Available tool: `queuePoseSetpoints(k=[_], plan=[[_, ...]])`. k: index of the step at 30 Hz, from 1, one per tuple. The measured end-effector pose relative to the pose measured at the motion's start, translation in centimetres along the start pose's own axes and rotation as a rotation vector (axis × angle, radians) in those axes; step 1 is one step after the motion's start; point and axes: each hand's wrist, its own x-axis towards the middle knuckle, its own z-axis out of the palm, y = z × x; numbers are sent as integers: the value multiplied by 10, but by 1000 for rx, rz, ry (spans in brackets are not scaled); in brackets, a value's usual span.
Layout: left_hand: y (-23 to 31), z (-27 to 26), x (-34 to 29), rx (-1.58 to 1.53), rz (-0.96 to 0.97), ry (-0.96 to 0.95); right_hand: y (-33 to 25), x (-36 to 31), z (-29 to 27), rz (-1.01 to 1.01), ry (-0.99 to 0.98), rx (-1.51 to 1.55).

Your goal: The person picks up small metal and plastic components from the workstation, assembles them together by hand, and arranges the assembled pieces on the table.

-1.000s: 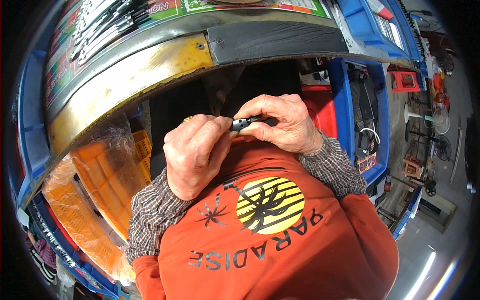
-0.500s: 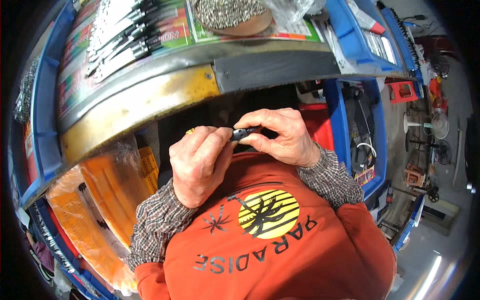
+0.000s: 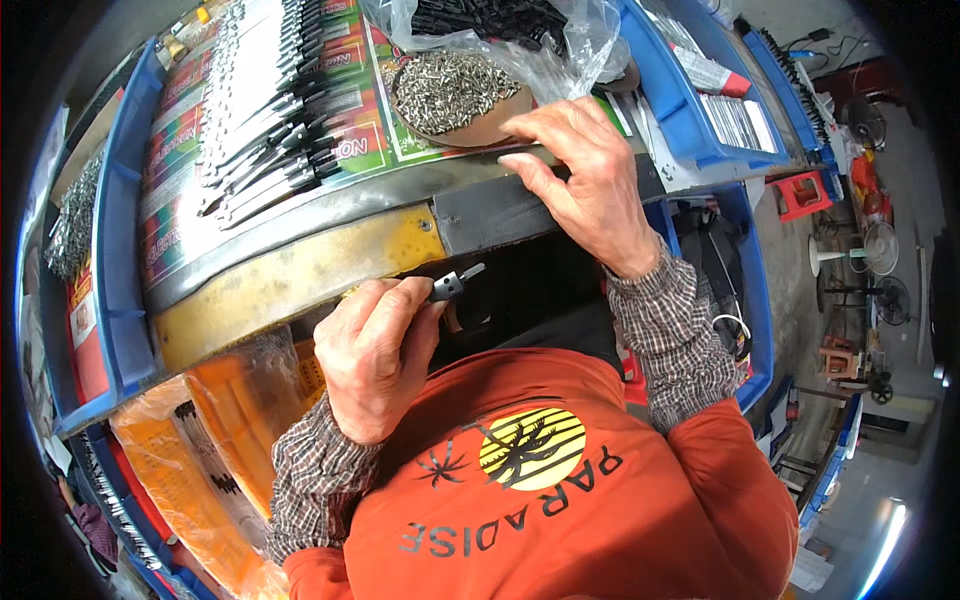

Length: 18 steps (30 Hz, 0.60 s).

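My left hand (image 3: 370, 355) pinches a drill bit with a black collar (image 3: 447, 288) just off the table's front edge. Small holes show in the collar, and a grey metal tip sticks out toward the right; the rest is hidden in the fingers. My right hand (image 3: 592, 185) reaches over the table edge, thumb and forefinger apart, with nothing seen between them. Its fingertips are beside a round brown dish (image 3: 492, 128) heaped with small silvery metal pieces (image 3: 450, 90). Left of the dish lies a long row of drill bits with black collars (image 3: 285, 150).
Behind the dish sits a clear plastic bag (image 3: 590, 40) with black parts. Blue bins stand at the table's right (image 3: 690, 120) and left (image 3: 120, 240). The metal table edge (image 3: 300, 265) runs before me. Orange plastic-wrapped goods (image 3: 220, 430) lie below left.
My right hand has let go of the black-collared bit and moved up and right to the dish. My left hand, still holding the bit, has shifted slightly left and lower.
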Motion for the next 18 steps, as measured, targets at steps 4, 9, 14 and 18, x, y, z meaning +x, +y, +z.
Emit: queuePoseSetpoints(k=[4,9,14,18], plan=[[-2,-4,1,45,-22,0,13,7,9,-44,-27,-61],[-5,-4,1,55,-20,16,19,12,18,-62,-55,-83],[-6,-5,0,43,-48,3,17,14,20,-17,-131,-91],[-6,-7,-1,39,-60,-18,18,15,21,-56,-87,-68]])
